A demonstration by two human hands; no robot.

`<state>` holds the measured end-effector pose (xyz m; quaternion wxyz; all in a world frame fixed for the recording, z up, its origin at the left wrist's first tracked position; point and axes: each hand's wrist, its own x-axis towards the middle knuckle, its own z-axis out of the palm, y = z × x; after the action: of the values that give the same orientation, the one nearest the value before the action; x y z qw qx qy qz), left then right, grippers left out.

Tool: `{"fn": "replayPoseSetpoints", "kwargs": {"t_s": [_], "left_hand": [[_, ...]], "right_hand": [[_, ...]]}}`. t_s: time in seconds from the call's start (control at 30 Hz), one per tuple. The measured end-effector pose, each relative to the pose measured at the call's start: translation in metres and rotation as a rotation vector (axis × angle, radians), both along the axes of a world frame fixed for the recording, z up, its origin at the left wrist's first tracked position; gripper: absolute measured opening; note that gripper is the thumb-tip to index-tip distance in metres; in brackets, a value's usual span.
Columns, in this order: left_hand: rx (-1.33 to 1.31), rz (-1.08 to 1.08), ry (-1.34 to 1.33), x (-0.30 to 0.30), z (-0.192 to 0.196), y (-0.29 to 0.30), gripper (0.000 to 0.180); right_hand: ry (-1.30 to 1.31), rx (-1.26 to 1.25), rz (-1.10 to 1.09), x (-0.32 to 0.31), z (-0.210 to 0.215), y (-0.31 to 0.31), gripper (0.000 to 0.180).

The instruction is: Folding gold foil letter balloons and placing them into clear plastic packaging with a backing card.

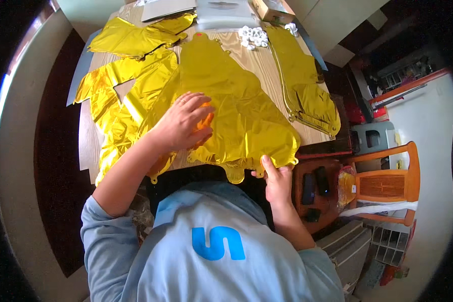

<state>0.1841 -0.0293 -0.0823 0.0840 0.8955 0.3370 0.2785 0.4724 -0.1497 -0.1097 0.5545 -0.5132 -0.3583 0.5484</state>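
Note:
A large flat gold foil balloon (226, 95), uninflated and with small tabs along its edges, stretches across the middle of the table toward me. My right hand (276, 182) grips its near right edge, thumb on top and fingers beneath. Over the left part of the same foil, my left hand (189, 121) has its fingers bent and apart, with nothing visible in them. Orange reflections of that hand show in the foil; whether it touches the surface, I cannot tell. More crumpled gold foil (121, 100) lies beside my left forearm.
Another gold foil piece (136, 38) lies far left, and folded gold foil (297, 65) runs down the right side. White curled pieces (253, 37) sit near clear plastic sheets (226, 17) and a cardboard box (272, 11). A wooden chair (385, 183) stands right of the table (88, 133).

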Motion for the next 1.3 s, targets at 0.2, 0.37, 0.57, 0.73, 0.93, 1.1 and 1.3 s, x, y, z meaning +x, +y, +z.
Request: {"fn": "replayPoseSetpoints", "kwargs": {"t_s": [0.2, 0.37, 0.57, 0.73, 0.93, 1.1, 1.3], "left_hand": [[-0.041, -0.038, 0.020, 0.012, -0.002, 0.001, 0.052], [-0.070, -0.079, -0.001, 0.021, -0.009, 0.002, 0.046], [-0.001, -0.037, 0.085, 0.029, 0.005, -0.003, 0.053], [0.079, -0.187, 0.096, 0.036, -0.011, 0.007, 0.052], [-0.088, -0.201, 0.068, 0.033, -0.007, 0.009, 0.062], [-0.077, -0.254, -0.011, 0.030, -0.012, 0.011, 0.067], [0.008, -0.212, 0.118, 0.033, -0.014, 0.009, 0.057]], "right_hand": [[-0.089, -0.007, -0.005, 0.002, 0.027, 0.006, 0.023], [-0.270, -0.052, -0.045, 0.002, 0.029, 0.004, 0.023], [-0.690, 0.159, -0.053, 0.003, 0.036, 0.020, 0.024], [-0.946, 0.259, -0.110, -0.006, 0.042, 0.032, 0.016], [-1.310, 0.639, 0.098, -0.042, 0.052, 0.023, 0.019], [-1.215, 0.701, 0.177, -0.053, 0.055, 0.021, 0.042], [-0.690, 0.099, 0.077, -0.029, 0.047, 0.022, 0.054]]}}
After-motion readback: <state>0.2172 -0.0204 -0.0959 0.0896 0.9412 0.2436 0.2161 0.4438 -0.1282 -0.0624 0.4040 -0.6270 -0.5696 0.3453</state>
